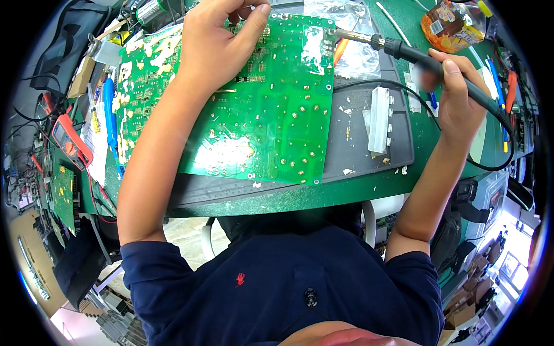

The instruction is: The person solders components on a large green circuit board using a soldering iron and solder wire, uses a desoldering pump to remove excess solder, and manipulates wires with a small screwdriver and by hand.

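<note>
My left hand [222, 43] is at the top of a large green circuit board [271, 115], fingers curled over its components; a thin strand shows near the fingertips, but what they hold is unclear. My right hand [456, 95] grips a corded soldering iron [404, 51], its metal end over the board's upper right corner, by a row of contacts. The board lies on a grey mat [369, 170], its left part dotted with cream blobs. Right of it lie a white plastic strip [379, 118] and a clear bag [360, 60].
A red multimeter [72, 141] with leads, blue pens [109, 109] and a second board [63, 199] crowd the left. An orange-and-brown jar [447, 26], red-handled tool [511, 86] and black cable loop lie at the right. The green table edge [271, 202] runs before my body.
</note>
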A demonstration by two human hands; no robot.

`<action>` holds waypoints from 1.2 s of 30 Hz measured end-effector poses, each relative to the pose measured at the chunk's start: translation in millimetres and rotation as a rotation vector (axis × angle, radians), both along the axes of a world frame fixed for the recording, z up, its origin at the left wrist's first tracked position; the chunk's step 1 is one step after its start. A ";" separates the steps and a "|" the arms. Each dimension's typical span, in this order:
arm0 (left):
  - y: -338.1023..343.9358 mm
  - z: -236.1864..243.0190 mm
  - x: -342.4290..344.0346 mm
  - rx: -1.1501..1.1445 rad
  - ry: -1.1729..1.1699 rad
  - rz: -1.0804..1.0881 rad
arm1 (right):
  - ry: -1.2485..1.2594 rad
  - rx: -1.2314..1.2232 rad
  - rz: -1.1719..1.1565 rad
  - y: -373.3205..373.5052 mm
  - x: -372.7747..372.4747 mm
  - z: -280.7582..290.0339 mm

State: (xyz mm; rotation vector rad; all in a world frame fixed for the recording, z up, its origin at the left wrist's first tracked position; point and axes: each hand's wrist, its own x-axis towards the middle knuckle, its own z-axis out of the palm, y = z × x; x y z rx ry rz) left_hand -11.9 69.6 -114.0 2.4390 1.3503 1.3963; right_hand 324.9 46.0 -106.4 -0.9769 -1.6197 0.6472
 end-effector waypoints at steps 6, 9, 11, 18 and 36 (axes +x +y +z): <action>3.5 -5.6 -3.4 -0.009 -0.011 -0.037 | -0.003 0.011 0.009 -1.6 -2.0 1.1; 5.9 -10.5 -5.0 -0.020 -0.035 -0.041 | 0.017 -0.026 -0.005 -2.2 -2.2 1.6; 7.0 -12.0 -6.6 0.015 -0.020 -0.022 | 0.022 -0.029 0.007 -1.9 -2.1 1.6; 19.8 0.6 -17.6 0.009 0.066 0.127 | 0.058 -0.068 0.040 3.0 0.1 -0.6; 3.4 -7.1 -34.1 -0.085 0.206 0.013 | 0.057 -0.048 0.018 3.6 0.7 -1.4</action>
